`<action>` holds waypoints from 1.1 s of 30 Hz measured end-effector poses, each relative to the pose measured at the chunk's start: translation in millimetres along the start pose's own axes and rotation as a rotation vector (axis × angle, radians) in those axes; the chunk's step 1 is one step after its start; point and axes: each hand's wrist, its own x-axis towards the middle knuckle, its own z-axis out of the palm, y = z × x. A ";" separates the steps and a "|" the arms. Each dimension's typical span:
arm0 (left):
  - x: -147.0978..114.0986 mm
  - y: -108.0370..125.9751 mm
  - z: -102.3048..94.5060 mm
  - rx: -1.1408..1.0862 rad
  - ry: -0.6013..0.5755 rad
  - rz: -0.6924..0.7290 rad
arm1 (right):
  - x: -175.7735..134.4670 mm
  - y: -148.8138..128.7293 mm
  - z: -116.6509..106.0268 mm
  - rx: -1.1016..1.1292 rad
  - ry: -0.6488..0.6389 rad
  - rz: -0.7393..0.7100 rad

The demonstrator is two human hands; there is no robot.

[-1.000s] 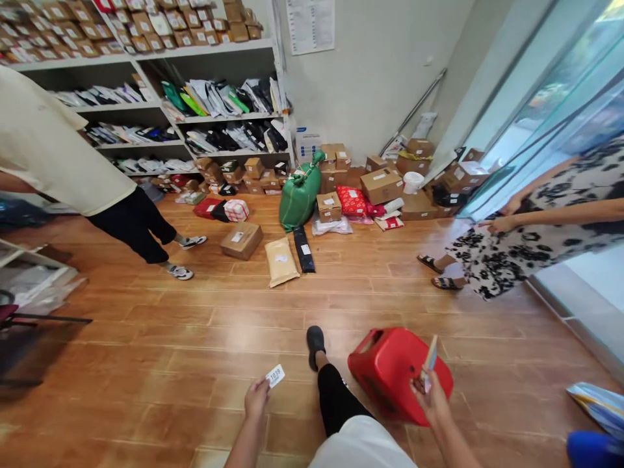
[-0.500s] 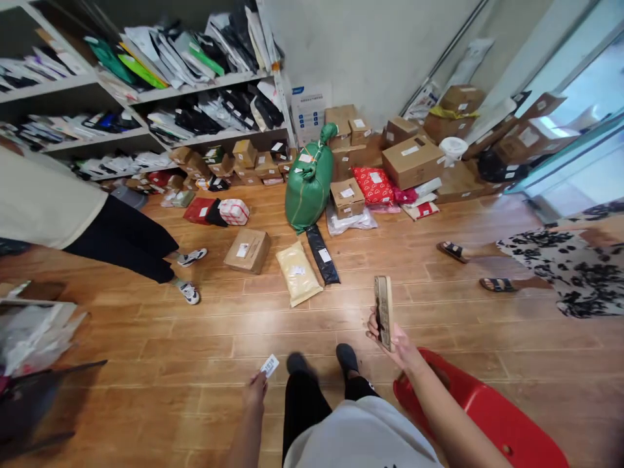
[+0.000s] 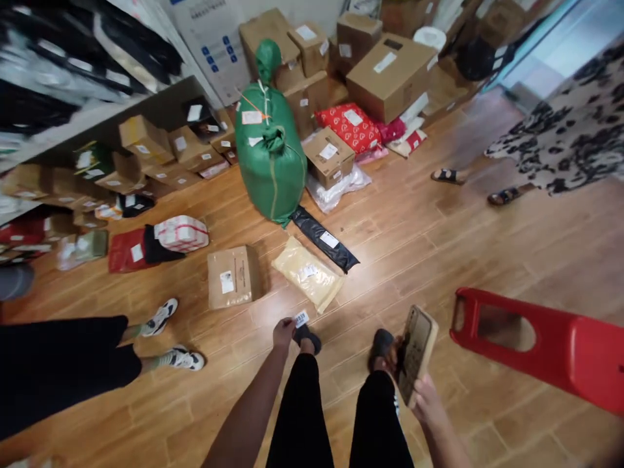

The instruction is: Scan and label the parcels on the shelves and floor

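Observation:
My left hand [image 3: 284, 333] is closed in a pinch on a small white label [image 3: 301, 318] with printed digits, held above my left shoe. Wrapped around a smartphone [image 3: 415, 351] in a tan-edged case is my right hand [image 3: 425, 398]; the phone is tilted, its patterned side toward me. Ahead of my feet lie a cream padded parcel [image 3: 308, 273], a flat black parcel [image 3: 325, 238] and a brown carton [image 3: 234, 277], each bearing a white label. Neither hand touches these parcels.
A bulging green sack [image 3: 270, 156] stands behind the parcels, beside stacked cartons [image 3: 390, 75] and a red heart-patterned parcel [image 3: 348, 130]. A red plastic stool [image 3: 550, 338] is at my right. One person's legs [image 3: 63, 370] are at left, another's patterned clothing [image 3: 565, 123] at right.
The view has moved closer to the parcels and swung. My left hand with the label has come forward, nearer the cream parcel. The phone stays in my right hand, now lower in view.

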 end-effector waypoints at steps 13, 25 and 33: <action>340.4 -123.9 107.3 0.033 -0.128 -0.001 | 192.5 326.4 -92.2 0.002 0.043 0.082; 452.4 -203.0 199.6 0.295 -0.854 0.446 | 348.4 472.5 -218.4 -0.213 -0.273 0.214; 453.7 -241.2 207.5 0.312 -0.840 0.487 | 330.6 506.6 -231.9 -0.170 -0.198 0.276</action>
